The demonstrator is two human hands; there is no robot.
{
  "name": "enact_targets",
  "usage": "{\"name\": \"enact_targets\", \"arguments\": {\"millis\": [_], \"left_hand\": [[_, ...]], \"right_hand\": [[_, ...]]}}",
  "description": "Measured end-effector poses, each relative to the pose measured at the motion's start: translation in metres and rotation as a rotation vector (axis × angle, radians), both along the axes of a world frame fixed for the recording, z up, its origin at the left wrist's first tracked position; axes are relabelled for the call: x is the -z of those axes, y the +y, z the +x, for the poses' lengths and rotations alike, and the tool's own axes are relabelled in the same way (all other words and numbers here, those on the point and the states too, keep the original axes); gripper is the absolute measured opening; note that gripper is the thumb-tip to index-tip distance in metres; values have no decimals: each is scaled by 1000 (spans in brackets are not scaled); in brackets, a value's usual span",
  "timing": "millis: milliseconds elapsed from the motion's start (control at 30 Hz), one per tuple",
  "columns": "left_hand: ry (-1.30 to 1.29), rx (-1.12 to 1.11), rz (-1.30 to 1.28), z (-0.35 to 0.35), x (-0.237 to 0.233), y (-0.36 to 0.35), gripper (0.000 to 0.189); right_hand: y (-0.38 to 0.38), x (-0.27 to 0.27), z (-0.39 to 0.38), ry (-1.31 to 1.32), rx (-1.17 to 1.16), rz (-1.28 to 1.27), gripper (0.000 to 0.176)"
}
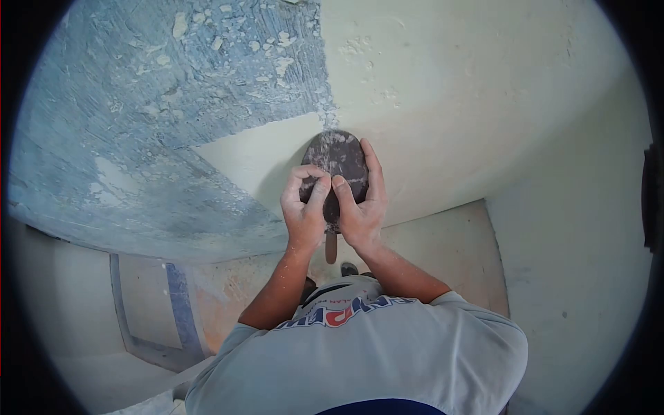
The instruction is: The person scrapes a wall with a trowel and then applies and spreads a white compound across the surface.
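Observation:
A dark, dusty paddle-shaped tool (pixel 337 152) with a rounded head and a short brown handle (pixel 331 247) is against the pale wall, its handle toward my body. My left hand (pixel 304 204) grips its left side, with curled fingers and the thumb on the face. On the opposite edge, my right hand (pixel 363 204) has its fingers wrapped along the side and its thumb on the face, close to the left thumb. White dust coats both hands. The tool's underside is hidden.
Rough blue wall surface (pixel 138 124) with white flecks spreads to the left, meeting the smooth pale wall (pixel 449 90) near the tool. Below lies a stained floor (pixel 443 242). A blue-edged panel (pixel 149 297) is at lower left, and a dark object (pixel 649 197) at the right edge.

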State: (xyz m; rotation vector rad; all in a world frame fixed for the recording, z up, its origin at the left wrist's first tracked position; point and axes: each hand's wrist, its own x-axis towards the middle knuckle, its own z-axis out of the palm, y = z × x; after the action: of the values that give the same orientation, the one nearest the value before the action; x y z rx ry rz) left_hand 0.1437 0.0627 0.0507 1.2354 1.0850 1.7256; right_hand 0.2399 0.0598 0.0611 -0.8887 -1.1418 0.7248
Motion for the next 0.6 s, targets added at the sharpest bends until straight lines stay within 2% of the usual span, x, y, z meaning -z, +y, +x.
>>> {"name": "enact_targets", "arguments": {"millis": [100,233,333,433,500,567,600], "left_hand": [[-59,14,-27,-1,-4,0,6],[-111,59,-55,-2,-4,-2,6],[-26,23,-36,-2,-4,0,4],[-72,66,-54,-5,-13,0,5],[-93,66,-70,-6,-9,-2,5],[28,24,16,-7,-8,2,5],[-3,44,-1,-7,-14,2,5]], "right_hand": [[1,-5,0,-96,70,46,61],[-1,-4,-3,-55,62,10,61],[3,-5,-3,-103,53,16,61],[0,-7,-5,-47,63,-8,61],[-1,-2,-6,-133,106,20,63],[4,-9,-7,-125,106,42,63],[3,-11,-6,-121,107,44,63]]}}
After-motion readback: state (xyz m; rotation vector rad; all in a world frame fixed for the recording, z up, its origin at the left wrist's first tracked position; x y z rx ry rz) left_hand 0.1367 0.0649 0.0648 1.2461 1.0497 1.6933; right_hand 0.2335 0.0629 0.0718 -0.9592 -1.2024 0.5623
